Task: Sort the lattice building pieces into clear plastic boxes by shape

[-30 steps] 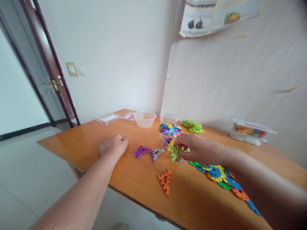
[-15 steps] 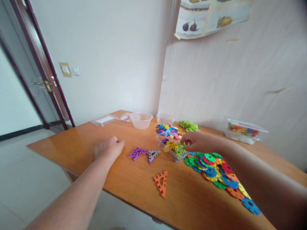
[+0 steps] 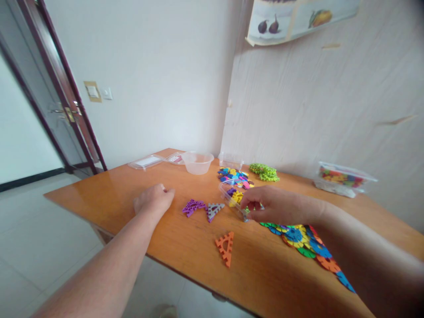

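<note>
Right hand (image 3: 274, 206) is curled over the near end of the little clear tray (image 3: 236, 201) of colourful pieces, fingertips pinched down into it, but I can't tell if it's actually got hold of one. Left hand (image 3: 153, 199) rests loosely closed and empty on the wooden table (image 3: 109, 194), well back from the near edge. Purple triangle (image 3: 193, 206), grey triangle (image 3: 213, 210) and orange triangle (image 3: 225, 247) sit in the open stretch between them, the orange one close to the edge.

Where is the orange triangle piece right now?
In the head view the orange triangle piece lies flat on the wooden table, near its front edge, alone, in front of the grey triangle piece and between both forearms.
</note>
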The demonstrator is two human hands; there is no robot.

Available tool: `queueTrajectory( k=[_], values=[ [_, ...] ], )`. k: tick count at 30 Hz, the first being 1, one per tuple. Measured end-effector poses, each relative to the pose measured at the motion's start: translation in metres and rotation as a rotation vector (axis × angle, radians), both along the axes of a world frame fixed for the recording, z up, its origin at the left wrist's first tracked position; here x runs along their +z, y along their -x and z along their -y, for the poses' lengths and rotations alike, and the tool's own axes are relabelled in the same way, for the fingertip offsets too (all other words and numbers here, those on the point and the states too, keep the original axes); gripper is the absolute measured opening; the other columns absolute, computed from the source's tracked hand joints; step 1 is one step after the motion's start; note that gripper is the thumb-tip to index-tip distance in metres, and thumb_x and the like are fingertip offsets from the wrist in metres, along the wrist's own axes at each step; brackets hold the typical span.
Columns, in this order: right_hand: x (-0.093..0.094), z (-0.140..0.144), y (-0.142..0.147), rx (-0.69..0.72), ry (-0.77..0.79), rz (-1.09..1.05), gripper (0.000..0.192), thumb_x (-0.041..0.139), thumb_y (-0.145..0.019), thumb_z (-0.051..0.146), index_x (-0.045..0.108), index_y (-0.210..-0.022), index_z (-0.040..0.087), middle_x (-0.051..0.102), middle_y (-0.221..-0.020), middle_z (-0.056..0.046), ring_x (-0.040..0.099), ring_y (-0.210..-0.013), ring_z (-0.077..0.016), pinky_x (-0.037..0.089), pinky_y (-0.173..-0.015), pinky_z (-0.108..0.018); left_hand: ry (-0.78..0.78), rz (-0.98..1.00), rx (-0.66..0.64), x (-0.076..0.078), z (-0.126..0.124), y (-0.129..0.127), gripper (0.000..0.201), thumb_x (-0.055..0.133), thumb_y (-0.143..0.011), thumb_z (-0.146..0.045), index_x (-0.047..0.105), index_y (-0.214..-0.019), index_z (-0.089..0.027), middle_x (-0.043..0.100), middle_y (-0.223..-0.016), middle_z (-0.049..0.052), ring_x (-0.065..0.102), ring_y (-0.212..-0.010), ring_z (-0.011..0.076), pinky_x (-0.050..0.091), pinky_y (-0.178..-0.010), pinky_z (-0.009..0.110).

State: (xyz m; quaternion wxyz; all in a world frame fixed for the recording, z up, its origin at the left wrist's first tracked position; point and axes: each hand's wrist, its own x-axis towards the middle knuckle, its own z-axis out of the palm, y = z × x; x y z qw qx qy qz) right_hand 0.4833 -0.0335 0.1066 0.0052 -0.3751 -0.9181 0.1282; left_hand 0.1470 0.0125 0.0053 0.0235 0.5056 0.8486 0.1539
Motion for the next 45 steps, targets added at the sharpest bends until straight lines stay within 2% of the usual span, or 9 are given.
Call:
queueTrajectory(
  k=[5,10,16,21,27,35,41,45],
  values=[
    [-0.014,0.011,0.022,0.095,-0.07,0.049,0.027,0.054,-0.078,0.013,0.068,-0.099,0.022,0.068,-0.089,-0.002,0.059,-0.079,-0.0161,0.04,-0.069,-0.026,-0.006,0.003,-0.004,-0.001,0.0,0.0,0.04,0.043,-0.081,-0.053,0.07,-0.097,-0.028,0.073,-0.104,0.013,0.065,-0.097,0.0348,0.046,-0.077,0.045],
    [-0.023,0.009,0.042,0.11,-0.195,0.088,0.04,0.053,-0.081,0.017,0.065,-0.118,0.026,0.066,-0.113,-0.005,0.061,-0.098,-0.0209,0.044,-0.082,-0.031,-0.01,0.006,-0.008,-0.001,0.0,0.001,0.041,0.042,-0.081,-0.054,0.07,-0.097,-0.029,0.073,-0.103,0.012,0.066,-0.097,0.0349,0.046,-0.077,0.045],
    [-0.035,-0.004,0.071,0.082,-0.312,0.228,0.033,0.051,-0.082,0.013,0.066,-0.111,0.016,0.068,-0.11,-0.013,0.063,-0.102,-0.0248,0.048,-0.083,-0.033,-0.007,0.0,-0.01,-0.005,-0.002,0.004,0.042,0.04,-0.082,-0.056,0.069,-0.095,-0.029,0.073,-0.101,0.012,0.066,-0.096,0.0354,0.047,-0.076,0.046],
    [-0.045,-0.014,0.086,0.048,-0.359,0.366,0.026,0.057,-0.08,0.013,0.067,-0.104,0.014,0.07,-0.104,-0.015,0.066,-0.098,-0.0267,0.05,-0.082,-0.035,-0.008,0.003,-0.017,-0.006,-0.004,0.005,0.041,0.04,-0.082,-0.055,0.069,-0.094,-0.029,0.073,-0.1,0.012,0.066,-0.097,0.0349,0.047,-0.078,0.046],
    [-0.046,-0.011,0.091,0.04,-0.36,0.395,0.029,0.06,-0.081,0.017,0.065,-0.11,0.016,0.069,-0.107,-0.017,0.067,-0.097,-0.0252,0.051,-0.08,-0.033,-0.001,0.008,-0.007,-0.004,-0.003,0.004,0.042,0.039,-0.082,-0.056,0.069,-0.094,-0.029,0.073,-0.1,0.012,0.066,-0.096,0.035,0.047,-0.077,0.046],
    [-0.049,-0.015,0.09,0.045,-0.358,0.345,0.026,0.058,-0.079,0.017,0.065,-0.104,0.016,0.07,-0.102,-0.014,0.067,-0.09,-0.0268,0.051,-0.07,-0.033,0.005,0.007,-0.005,-0.003,-0.002,0.004,0.04,0.04,-0.082,-0.056,0.068,-0.094,-0.03,0.072,-0.099,0.011,0.066,-0.096,0.034,0.046,-0.076,0.044],
    [-0.052,-0.016,0.09,0.053,-0.356,0.303,0.025,0.057,-0.079,0.016,0.064,-0.103,0.016,0.069,-0.103,-0.013,0.066,-0.092,-0.0263,0.049,-0.069,-0.031,0.003,0.01,-0.008,-0.002,-0.001,0.004,0.041,0.04,-0.082,-0.056,0.068,-0.094,-0.03,0.072,-0.1,0.011,0.066,-0.097,0.0349,0.046,-0.076,0.045],
    [-0.045,-0.015,0.086,0.039,-0.357,0.233,0.023,0.052,-0.082,0.016,0.064,-0.102,0.016,0.069,-0.102,-0.012,0.066,-0.092,-0.0248,0.047,-0.071,-0.031,0.0,0.016,-0.019,-0.003,-0.001,0.004,0.042,0.039,-0.082,-0.056,0.068,-0.096,-0.029,0.072,-0.101,0.012,0.066,-0.097,0.0355,0.046,-0.077,0.046]
  ],
)
